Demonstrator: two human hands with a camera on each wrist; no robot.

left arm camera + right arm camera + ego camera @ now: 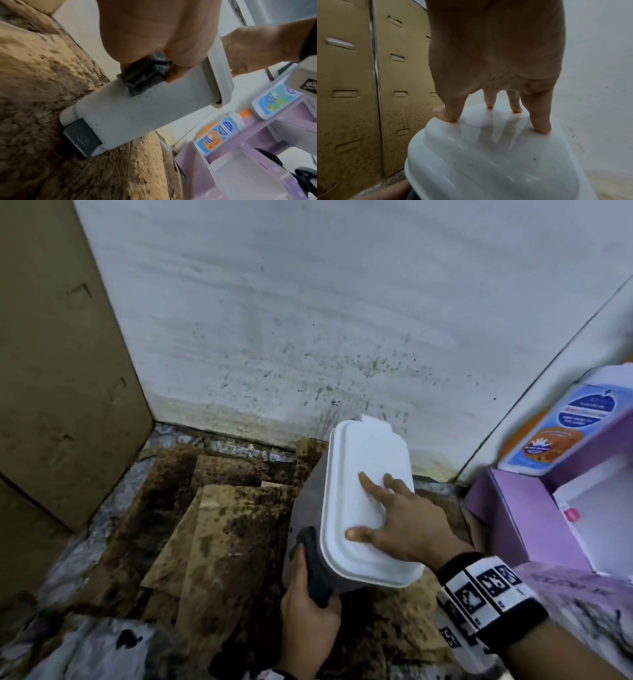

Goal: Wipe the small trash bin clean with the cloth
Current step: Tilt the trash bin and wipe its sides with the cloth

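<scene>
The cloth is largely covered by the left hand, so only a dark fold is seen against the bin. The bin's far side is hidden by its lid. The bottle labels are blurred past reading. The purple box is cut off at the picture's right edge.

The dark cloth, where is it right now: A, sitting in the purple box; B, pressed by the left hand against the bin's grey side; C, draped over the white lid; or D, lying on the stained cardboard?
B: the left hand grips the dark cloth against the grey side of the small trash bin, while the right hand rests spread on the white lid.
</scene>
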